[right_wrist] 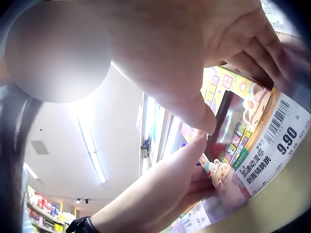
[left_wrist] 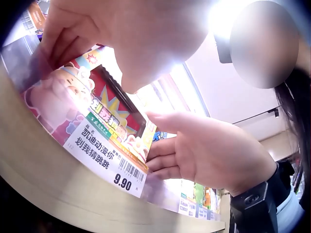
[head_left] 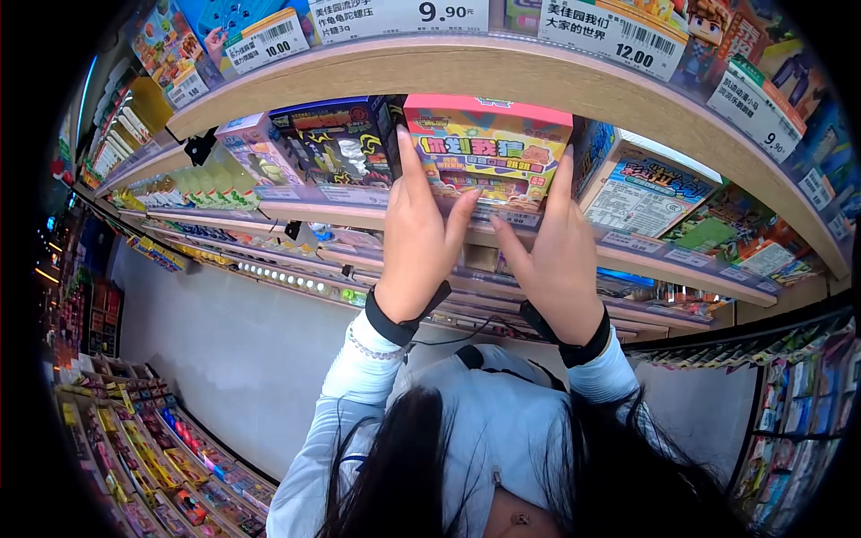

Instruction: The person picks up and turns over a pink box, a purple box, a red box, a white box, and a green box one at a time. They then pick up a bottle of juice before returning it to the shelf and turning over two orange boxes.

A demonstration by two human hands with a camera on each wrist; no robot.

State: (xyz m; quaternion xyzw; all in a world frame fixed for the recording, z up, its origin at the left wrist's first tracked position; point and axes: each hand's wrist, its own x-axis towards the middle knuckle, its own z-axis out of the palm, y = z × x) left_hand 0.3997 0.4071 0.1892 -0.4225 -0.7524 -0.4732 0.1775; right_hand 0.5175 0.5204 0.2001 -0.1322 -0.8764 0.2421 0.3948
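Note:
A pink and yellow toy box (head_left: 489, 148) with colourful Chinese lettering stands on a shelf, behind a 9.90 price tag (left_wrist: 109, 160). My left hand (head_left: 414, 238) holds its left side, the index finger running up along the edge and the thumb in front of the lower face. On the opposite side my right hand (head_left: 558, 264) grips the right edge, its thumb pointing inward toward the other thumb. From the right wrist view, bent fingers (right_wrist: 257, 58) reach round the box's side. Both hands' remaining fingers are partly hidden beside the box.
A dark box (head_left: 336, 143) stands left of the toy box, and a blue and white box (head_left: 646, 193) leans on the right. Above runs another shelf's wooden edge (head_left: 448, 76) with price tags. More shelves lie below, over a grey floor (head_left: 215, 350).

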